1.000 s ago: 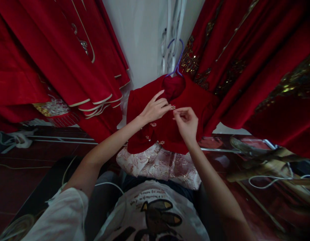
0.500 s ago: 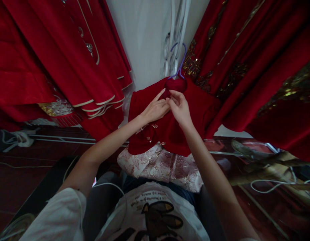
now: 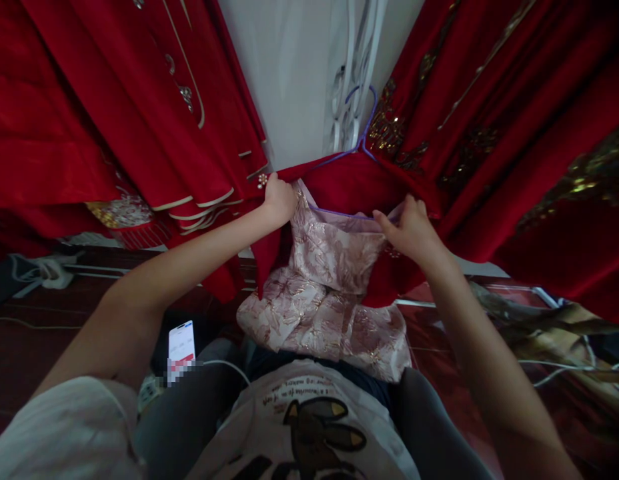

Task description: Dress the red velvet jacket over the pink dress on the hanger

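A red jacket (image 3: 349, 183) and a pale pink brocade dress (image 3: 334, 257) hang together on a purple hanger (image 3: 360, 143) in front of me. The jacket front is spread apart, baring the dress bodice and its lilac lining. At the jacket's left front edge, by a beaded flower fastener (image 3: 262, 181), my left hand (image 3: 280, 200) is closed on the red cloth, next to the dress strap. My right hand (image 3: 412, 227) is closed on the opposite front edge, its thumb near the dress neckline. The dress skirt rests over my lap.
Red garments with gold trim (image 3: 184, 133) hang at left, and sequinned red garments (image 3: 489, 133) at right. A white metal rack (image 3: 352, 80) stands behind the hanger. A lit phone (image 3: 181, 343) lies by my left leg, with a white cable (image 3: 224, 365) near it.
My hands have moved apart from the jacket's collar to its two front edges. The jacket front, closed before, is now spread, and the dress bodice shows. The phone has come into fuller view.
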Demonstrator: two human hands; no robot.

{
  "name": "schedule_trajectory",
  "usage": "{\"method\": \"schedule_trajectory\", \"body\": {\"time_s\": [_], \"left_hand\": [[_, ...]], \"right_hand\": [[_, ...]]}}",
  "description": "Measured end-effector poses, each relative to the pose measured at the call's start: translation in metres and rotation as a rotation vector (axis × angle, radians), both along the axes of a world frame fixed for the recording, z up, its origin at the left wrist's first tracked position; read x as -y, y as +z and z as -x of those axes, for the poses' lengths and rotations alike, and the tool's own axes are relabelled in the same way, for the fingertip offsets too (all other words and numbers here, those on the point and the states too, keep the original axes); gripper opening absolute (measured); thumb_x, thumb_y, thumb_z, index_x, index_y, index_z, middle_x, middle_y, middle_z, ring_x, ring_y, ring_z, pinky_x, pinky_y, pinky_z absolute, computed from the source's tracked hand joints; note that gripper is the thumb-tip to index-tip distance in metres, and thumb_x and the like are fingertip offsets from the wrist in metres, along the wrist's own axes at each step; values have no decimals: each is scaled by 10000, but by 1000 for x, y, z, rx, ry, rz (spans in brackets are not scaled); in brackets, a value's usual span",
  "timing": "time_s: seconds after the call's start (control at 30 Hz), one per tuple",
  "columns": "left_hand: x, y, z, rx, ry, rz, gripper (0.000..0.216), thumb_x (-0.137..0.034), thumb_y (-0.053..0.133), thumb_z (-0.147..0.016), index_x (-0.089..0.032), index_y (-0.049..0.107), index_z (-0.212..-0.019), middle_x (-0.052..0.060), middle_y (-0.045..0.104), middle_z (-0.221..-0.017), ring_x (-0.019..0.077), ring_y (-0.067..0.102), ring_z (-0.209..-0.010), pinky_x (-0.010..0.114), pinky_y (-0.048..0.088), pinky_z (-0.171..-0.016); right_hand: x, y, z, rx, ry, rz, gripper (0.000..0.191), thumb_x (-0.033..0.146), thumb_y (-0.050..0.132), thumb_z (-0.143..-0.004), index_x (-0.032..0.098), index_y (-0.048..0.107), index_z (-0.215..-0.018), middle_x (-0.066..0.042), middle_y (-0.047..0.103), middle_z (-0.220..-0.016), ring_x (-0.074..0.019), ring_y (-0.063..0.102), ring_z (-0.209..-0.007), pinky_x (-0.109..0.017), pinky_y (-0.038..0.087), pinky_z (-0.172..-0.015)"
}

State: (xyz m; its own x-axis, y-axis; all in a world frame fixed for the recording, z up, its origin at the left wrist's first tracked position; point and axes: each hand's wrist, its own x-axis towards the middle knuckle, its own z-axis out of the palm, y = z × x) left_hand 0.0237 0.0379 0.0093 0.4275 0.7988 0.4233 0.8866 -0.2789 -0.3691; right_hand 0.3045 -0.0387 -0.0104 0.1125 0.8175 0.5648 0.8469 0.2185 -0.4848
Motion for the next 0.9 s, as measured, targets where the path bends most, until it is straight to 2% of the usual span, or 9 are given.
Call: {"method": "schedule_trajectory", "body": {"time_s": [0.1,0.23,0.4,0.53,0.63,0.7,0.8,0.9], "left_hand": [[-13,-2,0,105,48,-7,309,-276,455,-826,-129,723,-782,123,699,-671,306,657,-909,517,336,-957],[-12,-4,-3,169,30,18,274,-259,472,-804,-132,714,-778,117,707,-690,295,662,-881,541,308,-996],[-10,-10,-6,191,27,34,241,-228,486,-781,-127,704,-760,112,703,-686,301,667,-875,567,257,-1036],[-10,-11,-5,233,-8,49,239,-271,498,-799,-144,700,-789,87,704,-693,301,659,-927,559,219,-1065],[-3,-4,-5,203,59,79,240,-255,495,-817,-114,689,-824,108,716,-764,298,661,-927,533,219,-1066],[4,4,-5,144,83,81,239,-244,488,-825,-107,683,-843,112,721,-794,294,662,-928,517,248,-1045],[17,17,-8,71,111,109,221,-239,502,-824,-121,687,-845,106,723,-792,291,661,-925,494,298,-995],[26,24,-11,36,133,144,260,-219,460,-847,-121,700,-841,123,725,-810,280,664,-879,478,332,-938]], "right_hand": [[-9,9,-7,60,-131,-38,807,562,581,-794,-32,429,-1319,-326,487,-1220,-440,452,-1216,-624,323,-1000],[-5,22,-20,104,-108,-102,649,477,552,-836,38,465,-1306,-261,498,-1219,-376,457,-1208,-550,333,-1026],[8,26,-30,146,-142,-220,557,448,555,-839,158,467,-1307,-196,448,-1301,-371,393,-1242,-583,298,-1032],[10,33,-31,123,-178,-247,512,385,563,-859,145,486,-1305,-193,445,-1272,-347,389,-1234,-554,290,-1048],[7,40,-31,99,-204,-230,523,388,584,-857,113,519,-1297,-202,459,-1232,-315,423,-1186,-490,305,-1048],[1,43,-34,113,-228,-221,567,411,594,-855,115,499,-1329,-221,431,-1282,-321,400,-1223,-479,279,-1060],[-15,39,-45,156,-248,-150,648,410,586,-869,72,428,-1399,-289,266,-1443,-361,256,-1373,-480,218,-1093],[-30,27,-64,159,-241,-71,572,409,516,-910,36,480,-1343,-308,152,-1511,-378,131,-1438,-497,163,-1114]]}}
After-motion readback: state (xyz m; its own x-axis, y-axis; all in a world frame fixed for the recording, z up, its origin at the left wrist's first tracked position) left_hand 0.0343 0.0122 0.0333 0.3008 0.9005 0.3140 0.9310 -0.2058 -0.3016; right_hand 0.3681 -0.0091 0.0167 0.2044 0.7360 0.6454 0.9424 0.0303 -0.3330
